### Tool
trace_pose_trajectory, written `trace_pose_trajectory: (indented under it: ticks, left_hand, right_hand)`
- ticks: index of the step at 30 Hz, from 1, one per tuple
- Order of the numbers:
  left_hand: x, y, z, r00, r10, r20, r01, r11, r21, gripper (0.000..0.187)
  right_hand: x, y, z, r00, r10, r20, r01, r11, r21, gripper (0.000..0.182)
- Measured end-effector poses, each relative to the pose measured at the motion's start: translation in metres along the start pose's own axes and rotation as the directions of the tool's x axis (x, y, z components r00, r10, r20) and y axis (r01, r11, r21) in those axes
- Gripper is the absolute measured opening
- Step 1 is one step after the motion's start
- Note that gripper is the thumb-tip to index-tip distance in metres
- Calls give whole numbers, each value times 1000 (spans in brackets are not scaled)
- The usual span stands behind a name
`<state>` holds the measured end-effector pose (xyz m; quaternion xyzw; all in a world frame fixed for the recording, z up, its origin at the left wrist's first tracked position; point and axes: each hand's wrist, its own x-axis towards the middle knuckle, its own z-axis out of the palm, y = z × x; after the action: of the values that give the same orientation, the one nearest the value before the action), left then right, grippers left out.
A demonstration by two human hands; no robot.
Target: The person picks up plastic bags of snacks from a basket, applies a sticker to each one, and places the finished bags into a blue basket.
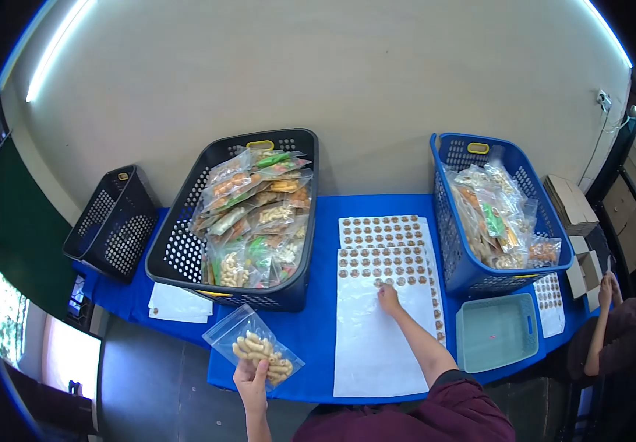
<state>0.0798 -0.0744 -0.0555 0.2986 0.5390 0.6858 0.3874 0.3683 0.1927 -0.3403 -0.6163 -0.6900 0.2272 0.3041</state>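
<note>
My left hand (252,377) is closed on a clear zip bag of pale, curved snack pieces (265,352), thumb across its front, over the table's front edge. My right hand (388,297) touches a white sheet of round brown stickers (377,339), at the lowest row of stickers; its fingers are pressed together, and anything between them is too small to make out. Stickers fill the sheet's upper rows, while its lower part is bare white. Another sticker sheet (384,221) lies partly beneath it.
A black basket (230,296) and a blue basket (506,278) hold bagged snacks. Another black basket (121,239) stands far left. A green tray (496,361), papers (179,303) and cardboard boxes (570,206) are around. At the right edge another person's arm (599,342) shows.
</note>
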Motion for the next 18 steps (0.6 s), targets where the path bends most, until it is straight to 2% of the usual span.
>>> trace_pose_trajectory:
  ticks: [1, 4, 9, 15, 18]
  left_hand:
    - [-3, -2, -7, 1000, 3, -25, -2, 1000, 21, 30]
    - [-6, -3, -20, 996, 11, -88, -5, 998, 62, 31]
    - [-8, -7, -21, 991, 4, -135, 2, 999, 46, 29]
    - [-5, -11, -6, 996, -12, -90, 13, 1000, 3, 29]
    - [-4, -9, 1, 997, -31, -66, 29, 999, -35, 28]
  right_hand:
    - [4, -5, -1, 990, 140, 33, -142, 989, 50, 23]
    - [13, 0, 17, 985, 151, -87, -152, 988, 1, 37]
    - [17, 4, 21, 981, 187, -58, -188, 982, -10, 35]
    - [10, -5, 9, 989, 144, 14, -143, 989, -33, 31]
    - [-3, -18, 10, 995, 72, 68, -55, 973, -226, 35]
